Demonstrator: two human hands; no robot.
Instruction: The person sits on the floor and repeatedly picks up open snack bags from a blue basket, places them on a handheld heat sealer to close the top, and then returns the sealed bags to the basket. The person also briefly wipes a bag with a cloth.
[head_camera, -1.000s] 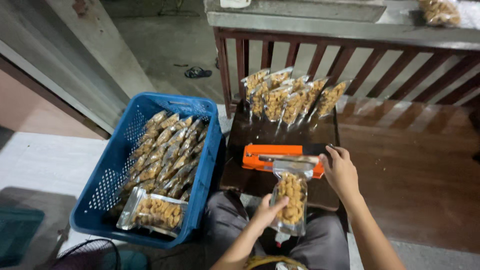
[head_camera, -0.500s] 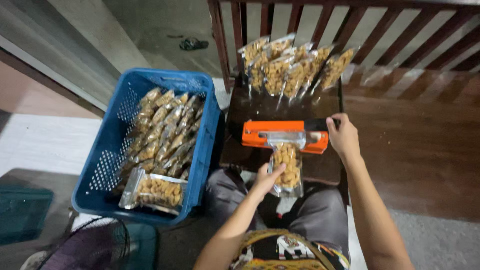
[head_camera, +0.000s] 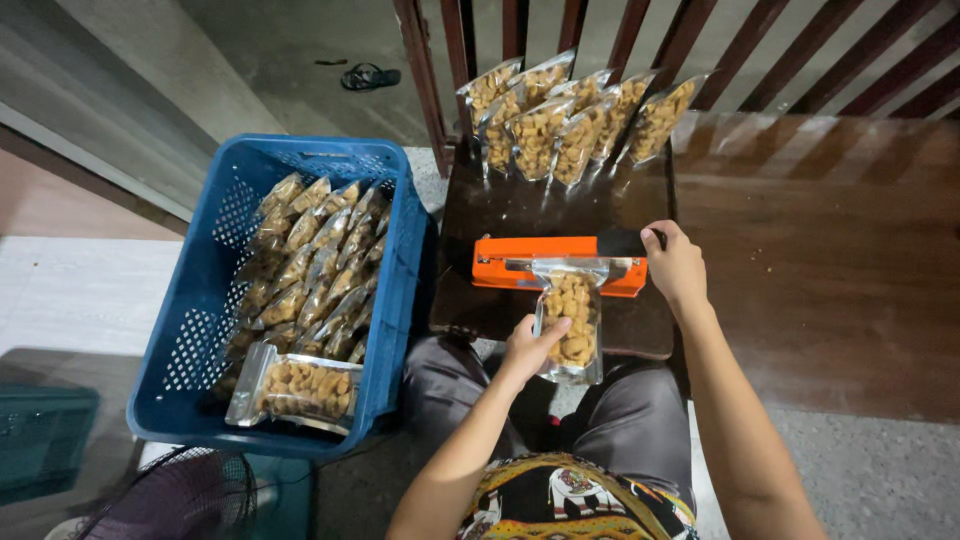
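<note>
Head view: unchanged; left hand (head_camera: 527, 347) grips pouch (head_camera: 571, 322), right hand (head_camera: 676, 265) presses sealer (head_camera: 520, 262) down

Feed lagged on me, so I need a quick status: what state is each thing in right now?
Orange heat sealer: bar pressed down on the bag's top.
Snack bag: top clamped, body hanging off the table edge.
Left hand: grip on the bag.
Right hand: pressing the sealer handle.
Blue crate: filled with bags.

Seven snack bags (head_camera: 560, 125) are being leaned against the railing. One clear bag (head_camera: 570, 325) is being clamped in one orange sealer (head_camera: 555, 265). One blue crate (head_camera: 200, 330) is being filled with bags too many to count; one more bag (head_camera: 298, 388) is being rested on its rim. One sandal (head_camera: 370, 75) is being left on the floor.
</note>
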